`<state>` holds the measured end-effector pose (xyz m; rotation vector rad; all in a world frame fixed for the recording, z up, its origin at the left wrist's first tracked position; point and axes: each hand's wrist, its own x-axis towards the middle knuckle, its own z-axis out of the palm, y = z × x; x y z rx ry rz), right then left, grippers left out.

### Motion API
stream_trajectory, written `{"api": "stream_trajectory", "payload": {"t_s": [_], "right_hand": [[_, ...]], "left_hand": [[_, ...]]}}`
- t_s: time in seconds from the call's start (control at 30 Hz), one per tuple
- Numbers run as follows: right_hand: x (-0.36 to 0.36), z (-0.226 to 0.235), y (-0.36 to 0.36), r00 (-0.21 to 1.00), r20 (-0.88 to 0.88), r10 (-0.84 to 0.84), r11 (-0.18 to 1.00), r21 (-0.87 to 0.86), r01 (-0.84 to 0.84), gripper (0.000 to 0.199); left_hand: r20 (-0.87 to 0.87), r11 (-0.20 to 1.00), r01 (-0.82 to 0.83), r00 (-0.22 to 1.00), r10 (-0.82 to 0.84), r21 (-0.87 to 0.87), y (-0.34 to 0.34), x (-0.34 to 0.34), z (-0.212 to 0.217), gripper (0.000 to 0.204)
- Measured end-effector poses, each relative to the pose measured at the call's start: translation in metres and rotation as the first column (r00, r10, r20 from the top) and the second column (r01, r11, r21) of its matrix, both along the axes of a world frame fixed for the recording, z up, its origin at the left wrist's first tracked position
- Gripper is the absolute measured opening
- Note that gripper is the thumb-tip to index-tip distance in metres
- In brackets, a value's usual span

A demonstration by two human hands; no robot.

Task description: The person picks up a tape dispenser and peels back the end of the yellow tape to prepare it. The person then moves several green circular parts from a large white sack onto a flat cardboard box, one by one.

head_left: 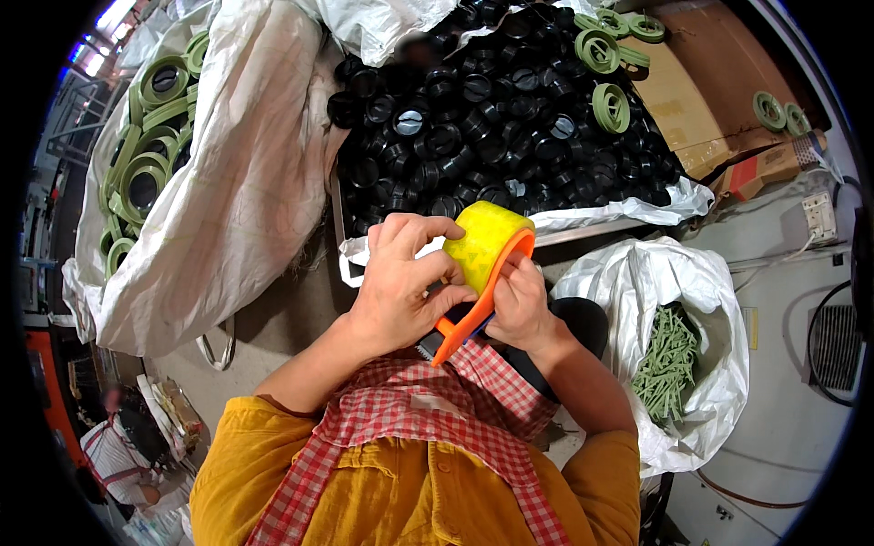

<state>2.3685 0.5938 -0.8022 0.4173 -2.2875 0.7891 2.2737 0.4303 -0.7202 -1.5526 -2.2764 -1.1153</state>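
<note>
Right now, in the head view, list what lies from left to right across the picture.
White sack of green rings → left hand → yellow tape roll in its orange dispenser → right hand → white bag of green pins → wall socket.

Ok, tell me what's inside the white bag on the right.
The white bag holds a heap of thin green sticks, seen through its open mouth. How deep the heap goes is hidden by the bag's folds and the person's right arm.

Yellow tape roll (490, 238) on orange dispenser (473, 314), red-checked apron (428, 419), mustard shirt (401, 496), black caps (473, 118).
</note>
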Motion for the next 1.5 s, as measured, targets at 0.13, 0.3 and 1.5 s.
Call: {"api": "stream_trajectory", "payload": {"t_s": [0.13,0.3,1.5], "right_hand": [[0.001,-0.004,-0.001,1.000,0.010,-0.010,1.000,-0.009,0.011,0.029],[-0.001,-0.001,0.002,1.000,-0.029,0.004,1.000,0.010,-0.003,0.026],[0.004,-0.001,-0.002,0.999,-0.039,0.016,0.999,0.028,-0.015,0.017]], "left_hand": [[-0.001,0.999,0.005,1.000,-0.005,-0.042,0.000,-0.002,0.000,0.029],[-0.004,1.000,-0.017,1.000,0.017,0.011,-0.002,0.007,-0.002,0.028],[-0.181,0.991,0.016,0.983,-0.040,-0.133,0.000,0.020,0.007,0.035]]}}
